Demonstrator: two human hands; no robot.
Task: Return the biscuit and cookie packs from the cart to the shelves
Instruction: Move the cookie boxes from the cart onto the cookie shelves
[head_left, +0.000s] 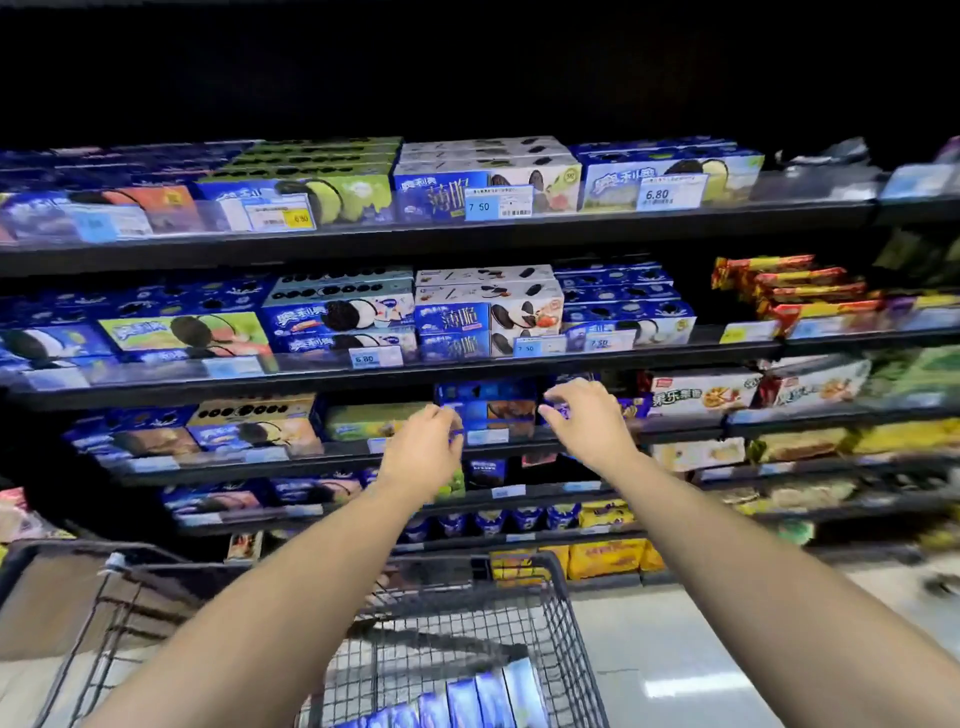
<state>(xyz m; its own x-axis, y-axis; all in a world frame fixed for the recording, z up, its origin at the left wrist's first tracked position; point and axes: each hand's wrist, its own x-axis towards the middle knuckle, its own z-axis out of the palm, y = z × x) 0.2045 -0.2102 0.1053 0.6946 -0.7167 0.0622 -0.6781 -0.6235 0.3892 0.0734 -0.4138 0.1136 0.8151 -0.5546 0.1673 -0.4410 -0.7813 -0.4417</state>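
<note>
Both my arms reach over the cart to the third shelf. My left hand and my right hand flank a blue cookie box on that shelf, with fingertips at its left and right ends. The view is blurred, so I cannot tell how firm the grip is. Several blue cookie packs lie in the black wire cart at the bottom.
Shelves above and below are packed with blue, green and white cookie boxes behind price tags. Red and yellow snack packs sit on the right. Pale floor shows right of the cart.
</note>
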